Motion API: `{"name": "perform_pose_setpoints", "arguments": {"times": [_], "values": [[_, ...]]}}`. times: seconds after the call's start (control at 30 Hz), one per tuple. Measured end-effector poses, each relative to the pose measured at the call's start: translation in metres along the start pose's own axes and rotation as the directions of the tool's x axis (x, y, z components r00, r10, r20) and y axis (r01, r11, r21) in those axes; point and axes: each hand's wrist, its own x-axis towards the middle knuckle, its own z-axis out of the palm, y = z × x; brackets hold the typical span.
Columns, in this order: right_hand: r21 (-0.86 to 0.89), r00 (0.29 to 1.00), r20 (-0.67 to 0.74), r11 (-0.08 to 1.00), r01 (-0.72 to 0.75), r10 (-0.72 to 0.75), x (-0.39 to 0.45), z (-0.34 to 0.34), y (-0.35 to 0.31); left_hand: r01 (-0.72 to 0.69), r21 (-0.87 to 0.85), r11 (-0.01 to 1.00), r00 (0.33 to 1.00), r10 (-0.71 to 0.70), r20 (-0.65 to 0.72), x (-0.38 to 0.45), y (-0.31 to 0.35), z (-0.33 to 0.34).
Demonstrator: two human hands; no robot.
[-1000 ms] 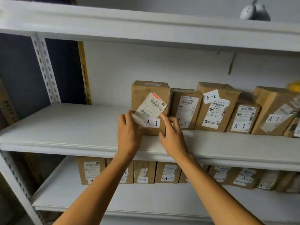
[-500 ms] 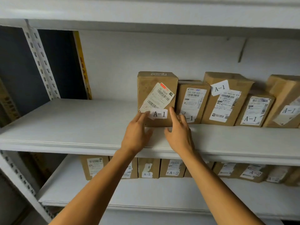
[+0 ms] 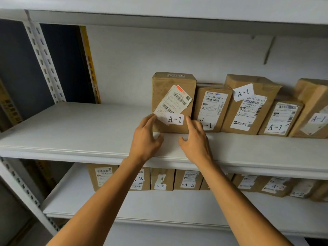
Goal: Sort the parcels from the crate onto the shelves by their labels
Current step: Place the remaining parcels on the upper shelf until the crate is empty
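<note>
Parcel: upright on middle shelf, leftmost of A-1 row.
L hand: fingers straight, touching parcel at its 7 o'clock.
R hand: fingers straight, at parcel's 5 o'clock.

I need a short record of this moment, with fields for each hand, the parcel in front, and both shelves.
left hand: open, fingertips at the lower left edge of the leftmost A-1 parcel
right hand: open, fingertips at its lower right corner
leftmost A-1 parcel: upright, at the left end of the row
middle shelf: row of parcels labelled A-1
lower shelf: row of parcels labelled A-2
</note>
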Motion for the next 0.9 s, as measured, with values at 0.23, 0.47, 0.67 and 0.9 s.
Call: {"name": "perform_pose_setpoints", "arguments": {"times": [0.23,0.47,0.67,0.9], "values": [[-0.030,0.994,0.099,0.999,-0.044,0.046,0.003,-0.001,-0.003,-0.063,0.056,0.996,0.987,0.054,0.149,0.003,0.002,-0.001],[-0.099,0.992,0.124,0.994,0.048,-0.035,-0.011,-0.013,-0.012,-0.004,0.295,0.955,0.974,-0.063,0.216,-0.009,0.016,-0.001],[-0.154,0.931,0.283,0.948,0.280,-0.229,-0.031,-0.025,-0.010,-0.010,0.515,0.857,0.949,-0.155,0.276,-0.055,0.012,-0.034],[0.041,0.715,0.406,0.793,0.608,-0.570,-0.069,-0.014,-0.051,0.186,0.707,0.682,0.925,-0.364,0.108,-0.136,0.044,-0.084]]}}
